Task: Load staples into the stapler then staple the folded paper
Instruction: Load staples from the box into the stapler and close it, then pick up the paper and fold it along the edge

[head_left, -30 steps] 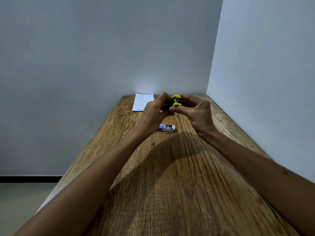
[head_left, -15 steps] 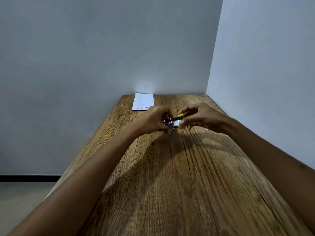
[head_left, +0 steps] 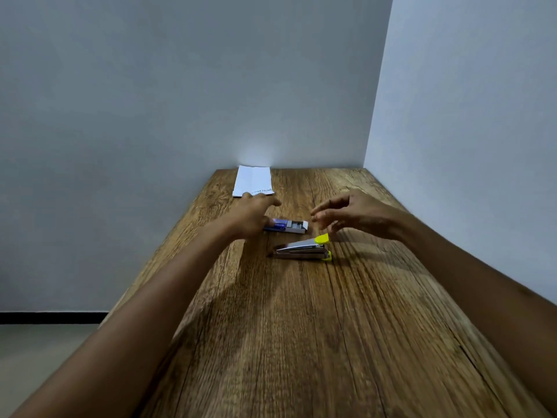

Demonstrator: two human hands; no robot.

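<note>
Plain grey walls close off the far end and the right side, and a long wooden table (head_left: 301, 327) runs away toward that corner. Nothing is being held at this moment, and that is the story of the frame.

At the far end, against the wall, the folded paper (head_left: 252, 181) is laid flat, well apart from the other things; it seems to be parked there until stapling time.

Both forearms are stretched out over the boards. The left hand (head_left: 251, 214) is reached forward, fingers extended and loose, its fingertips close to the paper's near edge, its heel over the blue end of the staple box (head_left: 287, 226). Whether the box is actually touched cannot be told. The right hand (head_left: 352, 215) is hung in the air, fingers spread and lightly bent, gripping nothing.

Just below and nearer than that right hand, the stapler (head_left: 303, 250) is set down on the wood, its yellow-tipped top raised at a slight angle above the base. It is apart from both hands. Whether staples are seated in it cannot be made out.

Between the hands, the staple box is lying open, grey strips shown at its right end, just beyond the stapler and handy for loading.
</note>
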